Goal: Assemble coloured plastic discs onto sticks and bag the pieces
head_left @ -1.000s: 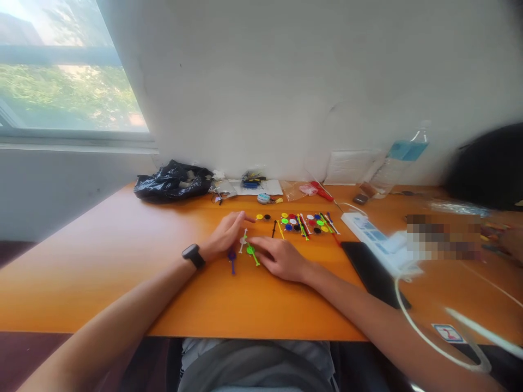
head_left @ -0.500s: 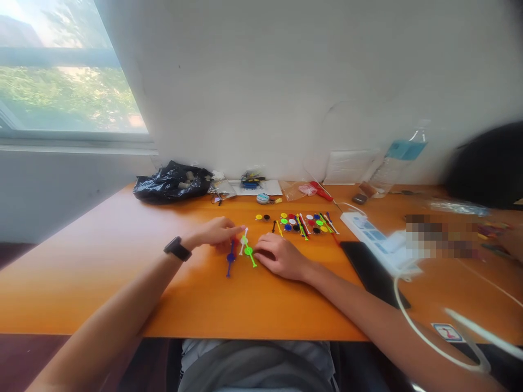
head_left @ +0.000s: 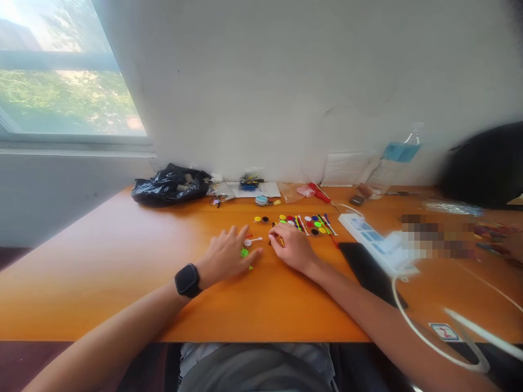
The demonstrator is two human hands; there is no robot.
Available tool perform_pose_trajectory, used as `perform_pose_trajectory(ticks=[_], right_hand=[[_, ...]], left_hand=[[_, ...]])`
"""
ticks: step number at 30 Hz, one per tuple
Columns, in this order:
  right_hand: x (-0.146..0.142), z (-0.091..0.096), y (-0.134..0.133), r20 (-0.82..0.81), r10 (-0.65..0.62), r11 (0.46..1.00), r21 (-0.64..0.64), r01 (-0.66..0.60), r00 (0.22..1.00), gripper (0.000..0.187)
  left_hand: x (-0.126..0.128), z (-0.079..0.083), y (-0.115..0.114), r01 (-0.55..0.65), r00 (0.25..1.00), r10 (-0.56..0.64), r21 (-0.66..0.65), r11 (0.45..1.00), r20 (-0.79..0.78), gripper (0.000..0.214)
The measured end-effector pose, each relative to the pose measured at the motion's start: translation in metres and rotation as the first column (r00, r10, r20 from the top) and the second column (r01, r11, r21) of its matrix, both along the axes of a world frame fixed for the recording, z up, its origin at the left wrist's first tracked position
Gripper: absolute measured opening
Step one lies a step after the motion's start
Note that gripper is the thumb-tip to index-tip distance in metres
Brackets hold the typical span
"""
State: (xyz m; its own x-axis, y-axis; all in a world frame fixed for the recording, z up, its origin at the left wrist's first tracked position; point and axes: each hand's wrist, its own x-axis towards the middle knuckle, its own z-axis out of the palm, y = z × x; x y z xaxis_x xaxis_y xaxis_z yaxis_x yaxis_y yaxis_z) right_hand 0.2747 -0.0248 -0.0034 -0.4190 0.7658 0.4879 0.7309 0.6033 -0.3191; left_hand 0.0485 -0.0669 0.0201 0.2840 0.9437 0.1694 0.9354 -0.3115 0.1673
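Observation:
My left hand (head_left: 226,256) is spread low over the table, palm down, with a black watch (head_left: 187,280) on the wrist. Partly under its fingers are a white disc with a stick (head_left: 247,243) and a green disc (head_left: 244,252); a bit of red shows beside them. My right hand (head_left: 292,246) is curled, thumb and fingertips close together over small yellow and dark sticks (head_left: 281,240). What its fingertips pinch, if anything, is mostly hidden. Behind it lie coloured discs (head_left: 308,219) and sticks (head_left: 327,220) in small groups.
A black plastic bag (head_left: 171,185), a small round tin (head_left: 261,200) and a red-handled tool (head_left: 318,191) lie along the wall. To the right are a white power strip (head_left: 368,234), a dark phone-like slab (head_left: 363,267), a white cable (head_left: 398,305) and a clear bottle (head_left: 392,163).
My left hand has opened flat and come nearer, covering the blue and green pieces. The white piece has turned to point right. My right hand has moved right and away, onto the small sticks.

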Motion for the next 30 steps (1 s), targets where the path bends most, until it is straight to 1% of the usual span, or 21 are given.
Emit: perform_pose_trajectory(ticks=[3,5,8,12,15,20,24,27,28,30], right_hand=[[0.004,0.0,0.005,0.103,-0.061,0.998,0.019,0.059,0.993,0.011],[0.004,-0.001,0.005,0.169,-0.057,0.998,0.02,0.055,0.984,0.011],[0.002,0.0,0.002,0.228,-0.06,0.998,0.025,0.056,0.972,0.012],[0.002,0.004,0.001,0.25,-0.093,0.996,0.026,0.09,0.964,0.013],[0.004,0.005,0.003,0.264,-0.095,0.995,0.014,0.095,0.96,0.013],[0.005,0.004,0.004,0.286,-0.091,0.995,-0.001,0.096,0.954,0.015],[0.004,0.005,0.001,0.304,-0.039,0.999,-0.004,0.042,0.952,0.014],[0.002,0.006,-0.001,0.303,0.001,1.0,-0.013,0.003,0.953,0.015],[0.001,0.007,-0.001,0.296,0.013,1.0,-0.015,-0.009,0.955,0.015],[0.001,0.006,-0.002,0.276,0.032,0.999,-0.014,-0.03,0.961,0.017]], left_hand=[[0.007,-0.008,-0.012,0.031,0.999,-0.031,0.012,0.999,-0.03,0.084],[0.011,-0.014,-0.017,0.068,0.997,-0.067,0.03,0.997,-0.037,0.083],[0.015,-0.022,-0.017,0.128,0.991,-0.124,0.069,0.989,-0.057,0.07],[0.014,-0.029,-0.006,0.174,0.984,-0.168,0.102,0.979,-0.062,0.053],[0.008,-0.029,0.005,0.225,0.974,-0.222,0.102,0.969,-0.037,0.05],[-0.009,-0.026,0.023,0.333,0.942,-0.336,0.089,0.939,0.02,0.065],[-0.021,-0.026,0.035,0.34,0.939,-0.344,0.1,0.935,0.027,0.066],[-0.025,-0.024,0.04,0.346,0.937,-0.349,0.1,0.933,0.025,0.058],[-0.025,-0.022,0.041,0.33,0.942,-0.335,0.104,0.938,0.035,0.054],[-0.024,-0.017,0.041,0.257,0.961,-0.266,0.116,0.96,0.075,0.046]])
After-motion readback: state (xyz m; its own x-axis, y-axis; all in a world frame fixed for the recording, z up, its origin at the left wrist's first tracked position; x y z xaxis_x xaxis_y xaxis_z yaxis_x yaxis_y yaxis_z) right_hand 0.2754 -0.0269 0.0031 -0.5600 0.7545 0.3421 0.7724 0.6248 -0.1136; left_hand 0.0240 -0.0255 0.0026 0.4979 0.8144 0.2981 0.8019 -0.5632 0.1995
